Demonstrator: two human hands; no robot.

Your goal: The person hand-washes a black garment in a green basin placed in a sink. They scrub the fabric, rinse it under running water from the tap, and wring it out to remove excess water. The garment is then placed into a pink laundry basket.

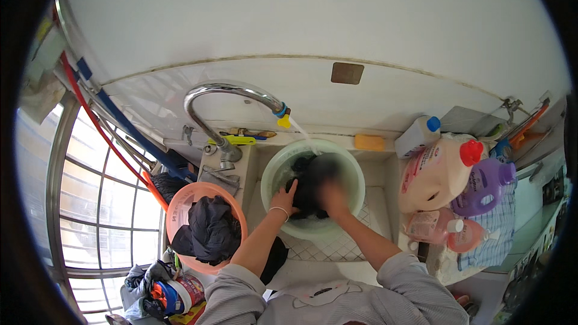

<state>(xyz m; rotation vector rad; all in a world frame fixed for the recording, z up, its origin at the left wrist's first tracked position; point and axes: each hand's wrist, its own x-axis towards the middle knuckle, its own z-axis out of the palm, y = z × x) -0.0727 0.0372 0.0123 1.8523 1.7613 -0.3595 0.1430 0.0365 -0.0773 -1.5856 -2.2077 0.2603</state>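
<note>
A pale green plastic basin [268, 198] stands in the sink, holding water and a wet black cloth [305, 189]. My left hand [283, 199] grips the left edge of that cloth, its fingers partly around the fabric. On the cloth's right side lies my right hand [333, 196]; a blur over its fingers hides how they are closed. From the curved chrome faucet [235, 86], with a yellow lever [284, 121] at its outlet, a stream of water [301, 130] falls into the back of the basin.
To the left, a peach plastic bucket [180, 230] holds dark clothing [210, 228]. Detergent jugs, one cream [435, 176] and one purple [485, 185], stand on the right ledge near pink bottles [429, 225]. A yellow sponge [369, 142] and a green-handled brush [237, 140] lie along the back.
</note>
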